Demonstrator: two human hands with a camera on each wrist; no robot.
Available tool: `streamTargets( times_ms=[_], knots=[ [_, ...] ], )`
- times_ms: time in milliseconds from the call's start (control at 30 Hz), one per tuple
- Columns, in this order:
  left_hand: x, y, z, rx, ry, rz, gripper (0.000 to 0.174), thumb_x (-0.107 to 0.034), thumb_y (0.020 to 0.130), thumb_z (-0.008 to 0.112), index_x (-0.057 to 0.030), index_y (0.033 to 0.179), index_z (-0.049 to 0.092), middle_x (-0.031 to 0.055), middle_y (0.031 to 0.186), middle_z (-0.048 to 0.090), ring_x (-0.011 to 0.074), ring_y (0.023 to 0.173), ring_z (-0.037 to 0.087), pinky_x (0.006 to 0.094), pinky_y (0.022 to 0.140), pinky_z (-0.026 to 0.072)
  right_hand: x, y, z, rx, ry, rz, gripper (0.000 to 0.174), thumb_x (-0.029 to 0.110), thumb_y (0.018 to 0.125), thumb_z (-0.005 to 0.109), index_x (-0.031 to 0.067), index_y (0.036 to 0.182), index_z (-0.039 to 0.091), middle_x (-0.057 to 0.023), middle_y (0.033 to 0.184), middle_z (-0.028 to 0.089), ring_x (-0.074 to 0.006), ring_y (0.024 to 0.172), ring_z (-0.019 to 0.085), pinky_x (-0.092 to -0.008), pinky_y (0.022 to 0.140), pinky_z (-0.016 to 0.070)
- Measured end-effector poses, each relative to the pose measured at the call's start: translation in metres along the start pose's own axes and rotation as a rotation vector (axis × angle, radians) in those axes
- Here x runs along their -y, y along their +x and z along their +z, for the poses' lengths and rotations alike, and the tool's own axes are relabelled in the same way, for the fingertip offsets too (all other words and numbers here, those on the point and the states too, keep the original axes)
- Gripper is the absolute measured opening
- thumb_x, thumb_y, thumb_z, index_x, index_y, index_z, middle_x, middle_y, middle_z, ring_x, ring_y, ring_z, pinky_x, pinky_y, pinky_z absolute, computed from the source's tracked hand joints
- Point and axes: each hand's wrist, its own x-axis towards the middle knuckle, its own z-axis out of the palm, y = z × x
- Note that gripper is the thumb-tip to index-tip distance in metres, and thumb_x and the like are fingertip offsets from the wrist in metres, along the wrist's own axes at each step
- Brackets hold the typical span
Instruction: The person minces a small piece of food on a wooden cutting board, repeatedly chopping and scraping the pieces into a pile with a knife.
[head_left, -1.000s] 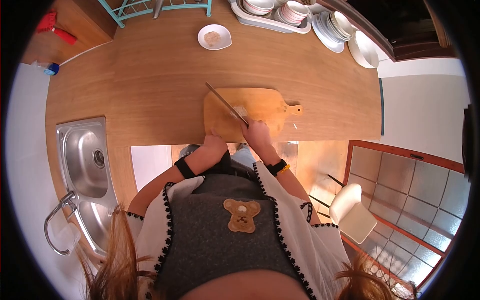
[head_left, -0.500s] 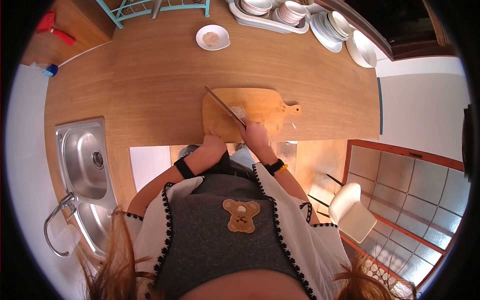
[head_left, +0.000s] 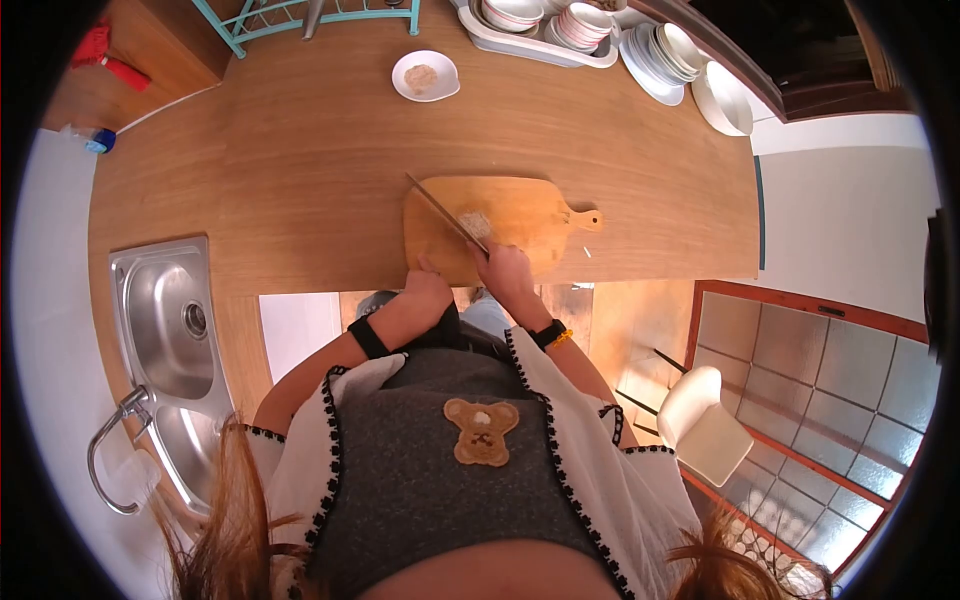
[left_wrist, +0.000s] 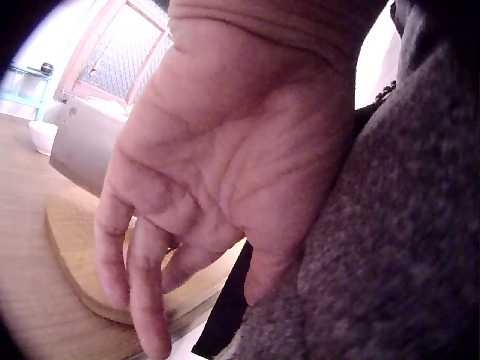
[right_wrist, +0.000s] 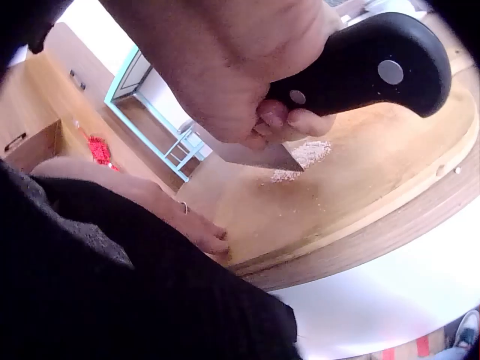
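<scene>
The right hand (head_left: 508,272) grips the black handle (right_wrist: 375,67) of a wide-bladed knife (head_left: 440,208), its blade slanting over the wooden cutting board (head_left: 530,195). Finely chopped pale food (head_left: 474,225) lies on the board beside the blade; the right wrist view shows it as pinkish bits (right_wrist: 311,154). At the board's near left corner rests the left hand (head_left: 428,288), its fingers extended and loosely bent at the edge in the left wrist view (left_wrist: 217,157). Whether the blade touches the board is unclear.
A white dish (head_left: 448,85) with some food stands behind the board. Stacked bowls and a rack (head_left: 540,42) are at the back right, a sink (head_left: 170,330) at the left. A small white piece (head_left: 587,252) lies right of the board.
The knife and right hand have shifted slightly left and toward the body, leaving more of the chopped food visible. The left hand has stayed at the board's corner.
</scene>
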Motion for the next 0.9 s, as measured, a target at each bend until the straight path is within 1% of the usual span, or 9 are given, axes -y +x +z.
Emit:
streamTargets(
  times_ms=[167,267,367,467,533,633,700,767,900],
  knots=[
    [-0.001,0.005,0.011,-0.013,0.04,-0.019,0.039,-0.013,0.058,0.066,0.0005,0.094,0.064,0.0339,0.107,0.051,0.0308,0.086,0.062,0.0366,0.059,0.051,-0.005,0.003,-0.004,-0.02,0.02,0.047,0.028,0.032,0.084,0.051,0.0076,0.079,0.062,-0.0179,0.058,0.056,-0.0365,0.056,0.056,-0.0445,0.051,0.0454],
    [-0.003,0.004,0.015,-0.071,0.055,-0.087,0.038,-0.013,0.059,0.066,-0.0013,0.095,0.064,0.0324,0.107,0.052,0.0314,0.089,0.061,0.0369,0.061,0.051,-0.005,0.007,-0.005,-0.004,0.045,0.083,0.029,0.033,0.083,0.052,0.006,0.078,0.062,-0.0184,0.06,0.056,-0.0372,0.058,0.056,-0.0446,0.052,0.0449],
    [-0.001,0.005,0.009,0.018,0.035,-0.02,0.037,-0.013,0.059,0.066,-0.0014,0.095,0.064,0.0319,0.107,0.052,0.0321,0.094,0.059,0.037,0.065,0.0507,-0.011,0.006,-0.004,-0.002,0.047,0.121,0.028,0.032,0.083,0.053,0.0057,0.079,0.062,-0.0187,0.062,0.057,-0.0372,0.059,0.056,-0.0445,0.053,0.0449],
    [-0.002,0.004,0.004,0.053,0.027,-0.031,0.037,-0.013,0.06,0.066,-0.0021,0.095,0.064,0.0311,0.107,0.053,0.0323,0.098,0.057,0.0371,0.068,0.0502,-0.014,0.009,-0.002,0.002,0.05,0.125,0.028,0.032,0.082,0.053,0.0058,0.082,0.063,-0.0193,0.064,0.057,-0.0375,0.061,0.057,-0.0447,0.054,0.0451],
    [-0.002,0.004,0.004,0.063,0.02,-0.033,0.037,-0.013,0.059,0.066,-0.0023,0.095,0.064,0.031,0.107,0.053,0.0323,0.098,0.057,0.0371,0.068,0.0501,-0.018,0.007,-0.002,-0.024,0.081,0.145,0.028,0.032,0.082,0.053,0.0059,0.083,0.063,-0.0197,0.065,0.058,-0.0377,0.062,0.057,-0.0448,0.055,0.0453],
    [-0.003,0.006,0.005,0.052,0.011,-0.061,0.037,-0.013,0.059,0.067,-0.0026,0.094,0.064,0.0307,0.107,0.053,0.0323,0.098,0.057,0.0371,0.068,0.05,-0.019,0.009,-0.005,-0.063,0.042,0.055,0.03,0.034,0.084,0.05,0.0074,0.079,0.062,-0.0188,0.06,0.057,-0.0363,0.058,0.058,-0.0446,0.052,0.0468],
    [-0.003,0.005,0.006,0.039,0.009,-0.083,0.037,-0.013,0.059,0.067,-0.0026,0.094,0.064,0.0305,0.106,0.053,0.0322,0.098,0.057,0.0371,0.068,0.05,-0.017,0.009,-0.008,-0.071,0.066,0.125,0.029,0.034,0.084,0.05,0.0076,0.08,0.063,-0.0189,0.061,0.058,-0.0365,0.058,0.058,-0.0448,0.053,0.047],
    [0.0,0.007,0.003,0.098,-0.024,-0.003,0.037,-0.013,0.058,0.068,-0.002,0.093,0.064,0.0311,0.105,0.053,0.0323,0.097,0.057,0.037,0.067,0.05,-0.021,0.008,-0.006,-0.07,0.052,0.122,0.029,0.034,0.083,0.051,0.0076,0.081,0.063,-0.019,0.061,0.058,-0.0366,0.059,0.058,-0.0447,0.053,0.047],
    [-0.004,0.003,0.003,0.043,0.04,-0.046,0.037,-0.013,0.058,0.068,-0.0022,0.093,0.064,0.0297,0.102,0.055,0.0323,0.095,0.058,0.0373,0.066,0.0502,-0.024,0.007,-0.007,-0.057,0.045,0.162,0.03,0.034,0.083,0.051,0.007,0.081,0.064,-0.0195,0.062,0.058,-0.037,0.059,0.058,-0.0448,0.054,0.0472]
  ],
)
